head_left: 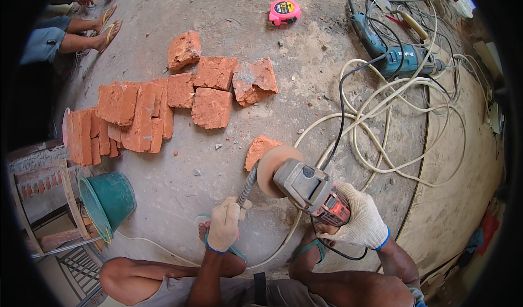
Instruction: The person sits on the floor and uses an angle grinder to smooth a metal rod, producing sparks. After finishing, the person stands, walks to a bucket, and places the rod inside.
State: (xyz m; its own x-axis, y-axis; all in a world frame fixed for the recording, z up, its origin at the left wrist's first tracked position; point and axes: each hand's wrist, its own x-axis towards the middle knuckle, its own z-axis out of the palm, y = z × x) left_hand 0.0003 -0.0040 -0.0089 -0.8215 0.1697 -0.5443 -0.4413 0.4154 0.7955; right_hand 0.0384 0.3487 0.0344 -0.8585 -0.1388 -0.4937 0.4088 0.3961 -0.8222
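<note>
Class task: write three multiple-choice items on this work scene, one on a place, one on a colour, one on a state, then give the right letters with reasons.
1. Where does the brick piece nearest the angle grinder lie?
A. in the bucket
B. on the concrete floor, at the disc
C. on the brick pile

2. What colour is the bucket?
A. green
B. yellow
C. white

3. How is the right hand placed?
A. flat on the floor
B. wrapped around the grinder's body
C. holding the tape measure

Key: 1 B, it lies on the floor beside the disc; 2 A, its wall is green; 3 B, the gloved hand grips the body, while the left hand holds the side handle.
</note>
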